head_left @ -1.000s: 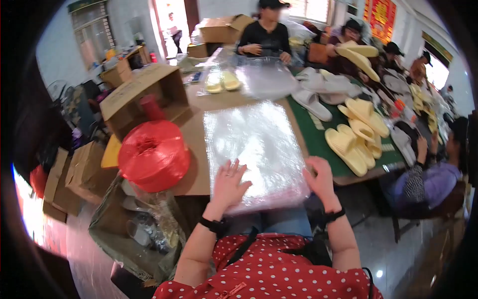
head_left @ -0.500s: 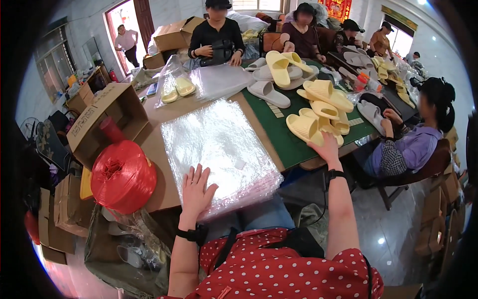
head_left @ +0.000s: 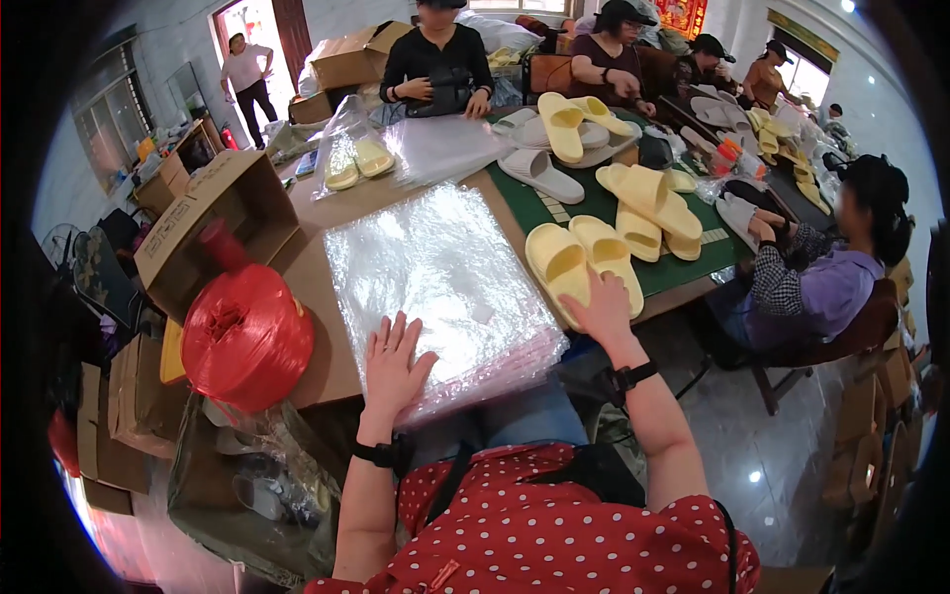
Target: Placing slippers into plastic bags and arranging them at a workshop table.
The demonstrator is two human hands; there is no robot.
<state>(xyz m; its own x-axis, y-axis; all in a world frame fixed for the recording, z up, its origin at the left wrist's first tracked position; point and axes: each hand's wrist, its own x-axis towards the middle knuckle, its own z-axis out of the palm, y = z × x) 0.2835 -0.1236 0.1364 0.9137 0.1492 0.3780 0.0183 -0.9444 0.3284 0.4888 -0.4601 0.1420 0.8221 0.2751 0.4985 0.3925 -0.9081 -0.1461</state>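
Note:
My left hand (head_left: 398, 368) lies flat, fingers spread, on the near left part of a stack of clear plastic bags (head_left: 440, 262). With my right hand (head_left: 604, 309) I grip a pair of pale yellow slippers (head_left: 556, 259) at their near ends. The pair lies side by side at the right edge of the stack, toes pointing away. Just beyond, more yellow slippers (head_left: 648, 193) are piled on the green mat (head_left: 567, 210). Part of my right fingers' hold is hidden against the soles.
Left of the stack are a red twine roll (head_left: 247, 337) and an open cardboard box (head_left: 213, 213). Bagged yellow slippers (head_left: 358, 163) and grey slippers (head_left: 541, 176) lie farther back. Several people work around the tables; one in purple (head_left: 826, 277) sits at right.
My right hand has drawn a pair of yellow slippers left and nearer, from the pile to the bag stack's edge. My left hand stays on the bags.

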